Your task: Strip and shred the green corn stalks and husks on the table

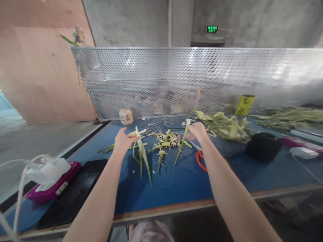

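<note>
Between the thumb and fingers of my left hand (124,140) hang long green-and-white leaves (142,151), their tips pointing down over the blue table. My right hand (198,130) pinches another narrow leaf (182,143), white at the top and green toward its lower tip. On the table between both hands lies a pile of green stem pieces and root trimmings (168,139). Scissors with red-orange handles (200,161) rest by my right forearm, partly hidden by it. Several green stalks (108,148) lie beside and behind my left hand.
A heap of pale green leaves (224,126) lies at back right, before a yellow-green box (244,105). Further right sits a black rounded object (263,147). A purple power strip (54,188) and black tray (75,191) occupy the left. A perforated metal screen (151,67) borders the back.
</note>
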Action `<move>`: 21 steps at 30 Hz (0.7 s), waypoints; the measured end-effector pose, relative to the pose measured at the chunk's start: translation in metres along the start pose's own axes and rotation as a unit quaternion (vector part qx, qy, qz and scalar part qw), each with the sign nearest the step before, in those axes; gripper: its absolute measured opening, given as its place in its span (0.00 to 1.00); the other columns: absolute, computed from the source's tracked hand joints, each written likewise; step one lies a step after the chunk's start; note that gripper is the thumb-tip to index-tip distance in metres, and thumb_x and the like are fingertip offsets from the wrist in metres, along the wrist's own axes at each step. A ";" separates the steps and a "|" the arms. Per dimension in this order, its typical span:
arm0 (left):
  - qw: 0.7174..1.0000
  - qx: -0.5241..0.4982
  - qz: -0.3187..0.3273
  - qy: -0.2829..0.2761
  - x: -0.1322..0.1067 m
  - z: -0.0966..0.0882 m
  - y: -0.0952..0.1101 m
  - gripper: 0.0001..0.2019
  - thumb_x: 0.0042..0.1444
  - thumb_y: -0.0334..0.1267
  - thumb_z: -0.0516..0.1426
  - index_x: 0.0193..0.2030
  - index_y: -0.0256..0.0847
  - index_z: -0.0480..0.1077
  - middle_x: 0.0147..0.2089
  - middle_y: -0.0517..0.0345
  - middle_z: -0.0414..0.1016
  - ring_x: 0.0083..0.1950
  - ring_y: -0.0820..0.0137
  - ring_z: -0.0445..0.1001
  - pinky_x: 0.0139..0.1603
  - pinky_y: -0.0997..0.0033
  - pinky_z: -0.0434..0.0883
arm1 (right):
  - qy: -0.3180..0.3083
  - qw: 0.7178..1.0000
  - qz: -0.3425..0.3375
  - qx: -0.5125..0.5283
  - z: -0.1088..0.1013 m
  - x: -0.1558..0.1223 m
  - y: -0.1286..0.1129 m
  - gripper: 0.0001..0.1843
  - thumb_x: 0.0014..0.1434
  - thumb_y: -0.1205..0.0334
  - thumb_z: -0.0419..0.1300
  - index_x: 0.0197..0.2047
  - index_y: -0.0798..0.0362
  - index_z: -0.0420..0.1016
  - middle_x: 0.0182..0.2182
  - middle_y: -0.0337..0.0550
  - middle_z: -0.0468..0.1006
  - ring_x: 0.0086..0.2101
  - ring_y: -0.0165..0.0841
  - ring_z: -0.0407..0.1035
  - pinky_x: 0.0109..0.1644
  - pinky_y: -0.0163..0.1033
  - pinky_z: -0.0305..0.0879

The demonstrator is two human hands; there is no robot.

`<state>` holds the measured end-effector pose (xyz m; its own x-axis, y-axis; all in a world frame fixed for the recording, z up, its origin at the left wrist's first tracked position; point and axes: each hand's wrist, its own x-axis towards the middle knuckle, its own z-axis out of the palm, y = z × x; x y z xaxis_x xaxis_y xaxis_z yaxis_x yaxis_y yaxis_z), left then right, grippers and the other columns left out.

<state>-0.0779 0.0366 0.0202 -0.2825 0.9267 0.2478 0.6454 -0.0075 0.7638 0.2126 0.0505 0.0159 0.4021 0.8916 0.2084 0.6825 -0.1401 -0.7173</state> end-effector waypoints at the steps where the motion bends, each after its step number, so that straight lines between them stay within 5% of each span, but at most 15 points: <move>1: 0.999 0.034 0.016 0.000 -0.001 0.001 0.000 0.43 0.36 0.43 0.63 0.58 0.28 0.50 0.35 0.46 0.76 0.47 0.59 0.70 0.46 0.63 0.64 | 0.001 1.000 -0.004 0.002 0.001 0.000 0.000 0.11 0.43 0.64 0.52 0.13 0.54 0.64 0.08 0.39 0.62 0.17 0.31 0.62 0.24 0.34 0.53; 7: 0.979 0.192 0.072 -0.007 -0.007 0.009 0.002 0.39 0.45 0.42 0.58 0.61 0.36 0.42 0.35 0.52 0.76 0.47 0.58 0.70 0.43 0.65 0.64 | 0.008 0.998 -0.051 0.036 -0.001 -0.004 -0.008 0.10 0.44 0.61 0.54 0.16 0.55 0.67 0.11 0.36 0.61 0.18 0.28 0.59 0.24 0.32 0.52; 12: 0.962 0.255 0.093 0.030 -0.009 0.008 0.004 0.31 0.52 0.44 0.51 0.59 0.34 0.45 0.38 0.45 0.75 0.46 0.56 0.70 0.41 0.64 0.64 | 0.003 0.992 -0.079 0.098 -0.004 -0.008 -0.014 0.11 0.45 0.56 0.54 0.21 0.56 0.69 0.14 0.36 0.63 0.18 0.26 0.58 0.22 0.31 0.52; 18: 0.957 0.291 -0.001 0.002 -0.008 0.005 -0.003 0.18 0.50 0.42 0.51 0.45 0.33 0.61 0.40 0.34 0.72 0.45 0.48 0.70 0.40 0.53 0.64 | -0.028 0.978 -0.097 0.182 -0.001 -0.009 -0.017 0.13 0.46 0.54 0.53 0.26 0.56 0.67 0.15 0.34 0.59 0.16 0.23 0.53 0.18 0.29 0.49; 21: 0.971 0.238 -0.009 -0.016 -0.003 0.008 -0.012 0.16 0.46 0.41 0.54 0.41 0.34 0.64 0.41 0.34 0.71 0.46 0.48 0.70 0.40 0.54 0.65 | -0.089 0.940 -0.063 0.325 -0.001 -0.010 -0.019 0.10 0.45 0.56 0.55 0.23 0.55 0.63 0.16 0.32 0.57 0.15 0.20 0.49 0.15 0.27 0.43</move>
<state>-0.0792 0.0371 0.0057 -0.2795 0.9364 0.2121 0.8978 0.1766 0.4034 0.1964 0.0435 0.0282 0.1941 0.9496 0.2460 0.1787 0.2124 -0.9607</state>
